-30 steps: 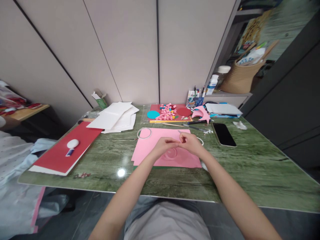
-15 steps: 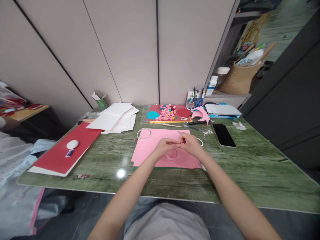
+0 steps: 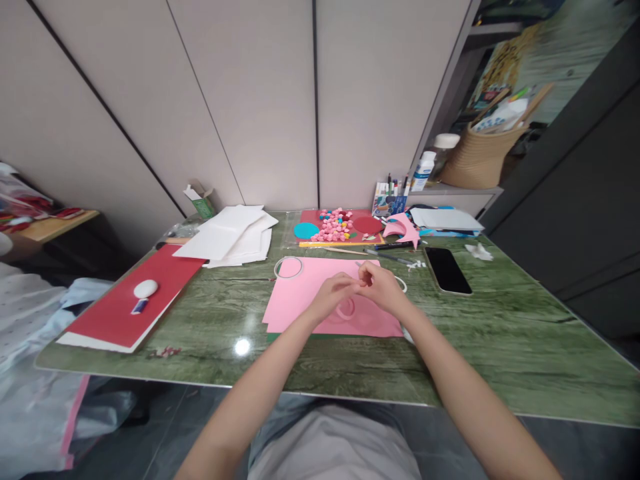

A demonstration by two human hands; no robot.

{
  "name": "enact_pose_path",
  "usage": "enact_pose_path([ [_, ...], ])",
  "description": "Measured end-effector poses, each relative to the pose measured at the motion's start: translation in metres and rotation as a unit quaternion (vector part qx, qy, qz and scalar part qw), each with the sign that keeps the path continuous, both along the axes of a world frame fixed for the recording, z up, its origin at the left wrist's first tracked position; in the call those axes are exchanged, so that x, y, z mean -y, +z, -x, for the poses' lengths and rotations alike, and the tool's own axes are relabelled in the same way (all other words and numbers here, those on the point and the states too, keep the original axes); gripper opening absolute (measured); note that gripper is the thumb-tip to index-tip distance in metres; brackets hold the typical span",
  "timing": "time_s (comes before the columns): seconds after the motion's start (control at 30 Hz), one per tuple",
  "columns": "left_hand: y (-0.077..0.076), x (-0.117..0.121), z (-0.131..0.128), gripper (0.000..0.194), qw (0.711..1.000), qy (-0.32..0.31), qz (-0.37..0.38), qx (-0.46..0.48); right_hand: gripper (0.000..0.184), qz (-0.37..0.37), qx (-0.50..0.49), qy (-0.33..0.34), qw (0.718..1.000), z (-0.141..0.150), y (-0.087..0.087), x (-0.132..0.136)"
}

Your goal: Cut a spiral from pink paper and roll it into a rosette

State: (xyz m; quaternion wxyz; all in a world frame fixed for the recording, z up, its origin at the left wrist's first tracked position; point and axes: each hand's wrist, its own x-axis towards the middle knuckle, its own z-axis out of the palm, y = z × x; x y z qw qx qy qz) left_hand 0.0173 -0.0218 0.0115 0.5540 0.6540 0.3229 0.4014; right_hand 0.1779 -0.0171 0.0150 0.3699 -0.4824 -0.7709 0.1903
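Note:
My left hand (image 3: 331, 295) and my right hand (image 3: 384, 288) meet fingertip to fingertip above a stack of pink paper sheets (image 3: 295, 303). Between them they pinch a pink paper strip (image 3: 346, 309), whose curled loop hangs just below the fingers. A short grey tip (image 3: 359, 264) shows by the right index finger; what it belongs to is hidden. Both hands are closed, with the thumbs and index fingers pressed together. On the sheets' far left corner lies a pale ring (image 3: 289, 267), and a white ring (image 3: 401, 285) is partly covered behind my right hand.
Behind the sheets, several small pink paper pieces (image 3: 334, 227) are heaped on a red sheet. A phone (image 3: 447, 270) lies to the right. Red paper (image 3: 117, 300) with a white round object (image 3: 145, 289) and white sheets (image 3: 220, 233) are on the left. Pens (image 3: 391, 193) stand at the back.
My left hand has shifted slightly right and up against the right hand. The hanging pink loop has moved a little to the right and looks smaller.

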Motion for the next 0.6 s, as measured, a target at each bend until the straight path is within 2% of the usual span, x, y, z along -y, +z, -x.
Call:
enact_pose_path([
  [0.27,0.0019,0.0034,0.0009,0.029,0.992,0.008,-0.107,-0.059,0.032,0.036,-0.022,0.030,0.999,-0.0010,0.0040,0.0027],
  [0.43,-0.0001,0.0041,-0.0012,0.029,0.992,-0.011,-0.115,-0.054,0.035,0.044,-0.027,0.046,0.998,0.0014,0.0059,0.0052],
  [0.6,-0.0009,0.0038,-0.0031,0.030,0.992,-0.010,-0.112,-0.051,0.036,0.025,-0.017,0.036,0.999,0.0015,0.0052,0.0048],
])
